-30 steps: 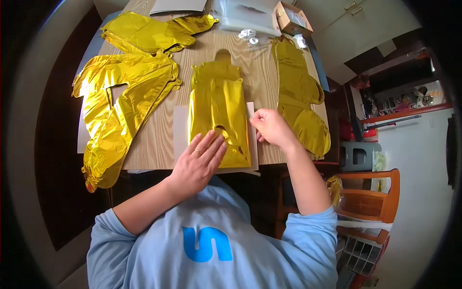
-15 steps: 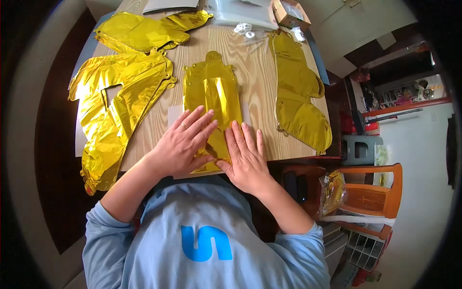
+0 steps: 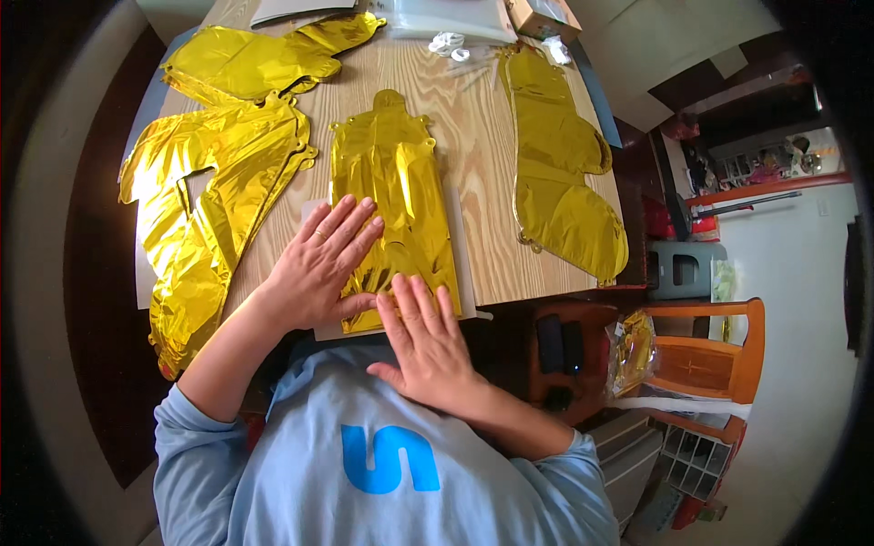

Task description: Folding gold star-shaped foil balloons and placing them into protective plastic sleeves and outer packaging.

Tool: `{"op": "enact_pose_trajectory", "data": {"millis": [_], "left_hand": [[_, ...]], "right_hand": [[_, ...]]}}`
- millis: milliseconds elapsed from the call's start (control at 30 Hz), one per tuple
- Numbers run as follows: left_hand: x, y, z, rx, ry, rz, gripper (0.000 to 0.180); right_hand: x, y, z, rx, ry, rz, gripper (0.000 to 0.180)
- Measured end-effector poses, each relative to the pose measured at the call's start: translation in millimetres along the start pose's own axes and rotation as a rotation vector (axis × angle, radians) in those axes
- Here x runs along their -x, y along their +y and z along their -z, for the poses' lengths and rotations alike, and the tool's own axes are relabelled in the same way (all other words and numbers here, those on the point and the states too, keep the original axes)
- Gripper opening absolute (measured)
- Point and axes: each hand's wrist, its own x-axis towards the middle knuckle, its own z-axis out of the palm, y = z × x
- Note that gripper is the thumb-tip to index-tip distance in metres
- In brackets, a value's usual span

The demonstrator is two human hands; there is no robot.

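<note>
A flat gold foil balloon (image 3: 393, 177) with small tabs at its far end lies before me, on top of a pale sheet of card (image 3: 464, 264) at the table's near edge. My left hand (image 3: 328, 264) rests flat on the balloon's left side, its fingers stretched out. Over the near end of the same balloon is my right hand (image 3: 424, 337), fingers extended and a little apart. Neither hand grips anything. Part of the foil and card is hidden beneath my hands.
More flat gold foil balloons lie around: one with an opening (image 3: 223, 191) at left, one farther back (image 3: 255, 62), and one (image 3: 560, 164) at right. Clear plastic bags (image 3: 446, 18), white ribbon rolls (image 3: 446, 44) and a small box (image 3: 544, 18) stand at the back. A wooden chair (image 3: 701, 364) is at right.
My right hand has slid toward me and leftward along the foil, down to its near end. My left hand has shifted slightly left. The whole view has moved a little.
</note>
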Motion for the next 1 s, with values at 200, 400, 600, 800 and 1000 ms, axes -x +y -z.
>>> {"op": "enact_pose_trajectory", "data": {"millis": [200,400,600,800,1000], "left_hand": [[-0.4,-6.5,10.2,0.007,-0.02,0.048,0.085],[-8.4,-2.0,10.7,-0.041,0.058,0.11,0.079],[-56.2,11.0,-15.5,0.167,-0.021,-0.299,0.072],[-84.1,-42.5,-16.8,-0.064,-0.013,-0.225,0.07],[-47.4,-48.2,3.7,0.178,0.296,0.056,0.076]], "right_hand": [[-4.8,1.0,-4.3,0.022,-0.058,-0.051,0.09],[-6.7,-4.3,-3.1,0.069,-0.115,-0.064,0.085],[-7.3,-6.9,-4.6,0.117,-0.183,-0.09,0.085],[-9.8,-8.9,-1.8,0.092,-0.11,-0.077,0.085],[-9.0,-4.9,15.5,-0.049,0.096,-0.064,0.082]]}}
